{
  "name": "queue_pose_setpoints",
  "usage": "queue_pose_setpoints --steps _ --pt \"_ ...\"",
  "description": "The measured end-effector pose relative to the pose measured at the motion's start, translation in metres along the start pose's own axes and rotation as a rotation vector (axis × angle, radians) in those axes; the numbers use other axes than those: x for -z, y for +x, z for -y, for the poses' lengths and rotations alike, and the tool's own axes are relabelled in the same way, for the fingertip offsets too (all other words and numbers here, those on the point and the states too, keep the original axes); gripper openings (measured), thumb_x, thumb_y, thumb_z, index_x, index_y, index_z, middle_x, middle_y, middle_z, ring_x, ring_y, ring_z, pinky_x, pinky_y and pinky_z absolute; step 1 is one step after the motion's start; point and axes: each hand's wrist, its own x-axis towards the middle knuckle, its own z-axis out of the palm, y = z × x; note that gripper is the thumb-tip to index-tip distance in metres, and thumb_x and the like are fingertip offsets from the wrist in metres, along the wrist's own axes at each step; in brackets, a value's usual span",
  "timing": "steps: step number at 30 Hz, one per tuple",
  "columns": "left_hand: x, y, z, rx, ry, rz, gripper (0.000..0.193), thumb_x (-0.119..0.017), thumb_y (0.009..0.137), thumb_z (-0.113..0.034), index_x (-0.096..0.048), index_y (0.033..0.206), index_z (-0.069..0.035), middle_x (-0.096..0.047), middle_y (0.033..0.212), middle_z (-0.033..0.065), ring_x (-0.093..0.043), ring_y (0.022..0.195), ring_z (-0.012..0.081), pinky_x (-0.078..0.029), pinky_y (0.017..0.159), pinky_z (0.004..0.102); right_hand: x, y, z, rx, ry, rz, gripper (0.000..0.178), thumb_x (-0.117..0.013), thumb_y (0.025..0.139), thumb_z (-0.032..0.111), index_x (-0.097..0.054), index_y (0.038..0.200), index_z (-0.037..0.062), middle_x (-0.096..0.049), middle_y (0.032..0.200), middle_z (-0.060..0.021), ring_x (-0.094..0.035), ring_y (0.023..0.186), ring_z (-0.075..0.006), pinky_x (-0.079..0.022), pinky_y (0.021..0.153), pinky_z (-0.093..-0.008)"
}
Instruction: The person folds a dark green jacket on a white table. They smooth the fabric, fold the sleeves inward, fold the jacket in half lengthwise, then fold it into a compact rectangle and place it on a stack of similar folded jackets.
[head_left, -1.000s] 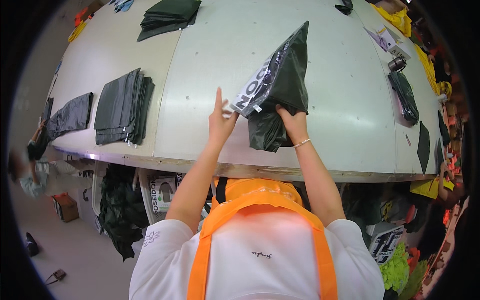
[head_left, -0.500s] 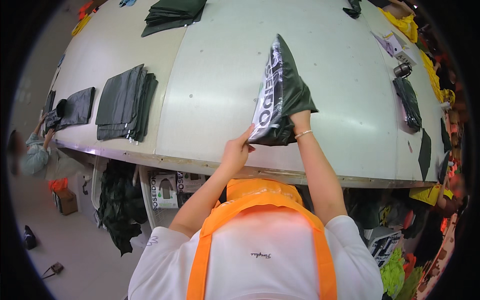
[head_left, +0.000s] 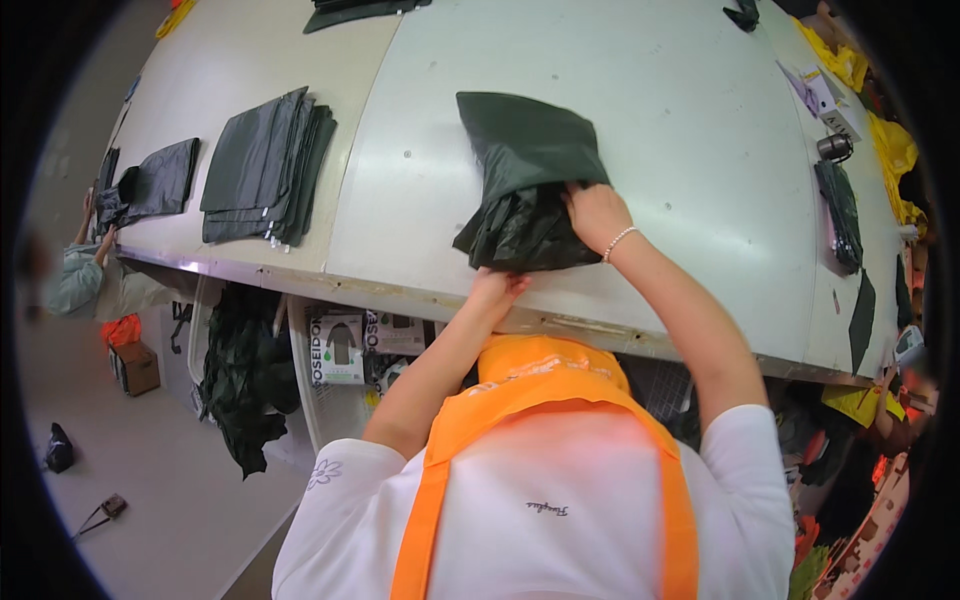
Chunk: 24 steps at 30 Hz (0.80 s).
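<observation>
A dark green pouch of smooth, shiny fabric (head_left: 530,140) lies at a slant on the table in front of me, its plain side up. Out of its near end bulges crumpled darker material (head_left: 525,225). My right hand (head_left: 600,218), with a beaded bracelet on the wrist, is closed on the pouch's right edge by that end; its fingertips are partly hidden in the folds. At the near edge of the crumpled material, my left hand (head_left: 497,290) holds on from below with curled fingers, some of them out of sight.
On the pale table (head_left: 400,220), a stack of folded dark green pieces (head_left: 265,165) lies to the left. Dark packages (head_left: 838,215) lie at the right. Below the table edge are a white bin of dark fabric (head_left: 245,370) and printed packages (head_left: 340,350). Another person (head_left: 85,275) works at far left.
The pouch was raised with its printed clear side showing; it has turned over and come down, its dark side now up. My right hand has shifted to its edge, and the view has shifted slightly.
</observation>
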Motion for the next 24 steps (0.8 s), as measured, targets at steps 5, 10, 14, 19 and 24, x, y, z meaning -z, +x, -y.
queue_pose_setpoints --steps 5,10,14,19,24 --pt "-0.009 -0.007 0.004 -0.039 0.176 0.108 0.019 -0.04 0.092 -0.008 -0.054 0.103 -0.001 -0.063 0.08 0.0113 -0.063 0.066 0.0194 -0.051 0.053 0.0275 0.0 -0.005 0.019 0.228 -0.513 -0.147 0.048 -0.05 0.082 0.013 -0.049 0.13 0.0083 -0.055 0.105 -0.0128 -0.053 0.098 -0.0261 -0.046 0.082 -0.0315" --pt "-0.02 -0.012 0.011 -0.011 0.22 0.11 0.021 -0.04 0.093 -0.009 -0.053 0.104 0.001 -0.062 0.085 0.0135 -0.062 0.065 0.0216 -0.051 0.056 0.027 -0.003 0.005 0.034 0.31 -0.397 0.08 0.021 -0.049 0.082 0.01 -0.066 0.092 0.0038 -0.062 0.105 -0.0161 -0.057 0.103 -0.0287 -0.048 0.084 -0.0346" --pt "-0.018 -0.007 0.018 0.003 0.277 0.177 0.023 -0.041 0.093 -0.01 -0.051 0.11 0.001 -0.062 0.09 0.0133 -0.063 0.071 0.0212 -0.051 0.06 0.0266 -0.006 0.042 0.037 0.054 -0.053 0.044 0.025 -0.049 0.084 0.017 -0.068 0.083 0.0026 -0.066 0.088 -0.0198 -0.065 0.082 -0.0353 -0.052 0.075 -0.0421" --pt "-0.014 0.004 0.039 0.046 0.336 0.177 0.025 -0.042 0.095 -0.014 -0.051 0.113 -0.001 -0.062 0.097 0.012 -0.064 0.079 0.0212 -0.052 0.065 0.0283 -0.055 0.069 0.01 -0.001 0.001 -0.248 0.05 -0.042 0.091 0.039 -0.047 0.13 0.0084 -0.04 0.138 -0.0182 -0.039 0.127 -0.0309 -0.029 0.106 -0.0409" --pt "-0.012 0.016 0.037 0.139 0.185 0.184 0.026 -0.043 0.097 -0.021 -0.053 0.115 -0.005 -0.063 0.099 0.0098 -0.064 0.081 0.0204 -0.053 0.069 0.0296 -0.046 0.065 0.002 -0.047 0.181 0.03 0.066 -0.039 0.091 0.05 -0.031 0.142 0.0092 -0.021 0.151 -0.0144 -0.02 0.139 -0.0295 -0.015 0.114 -0.0388"
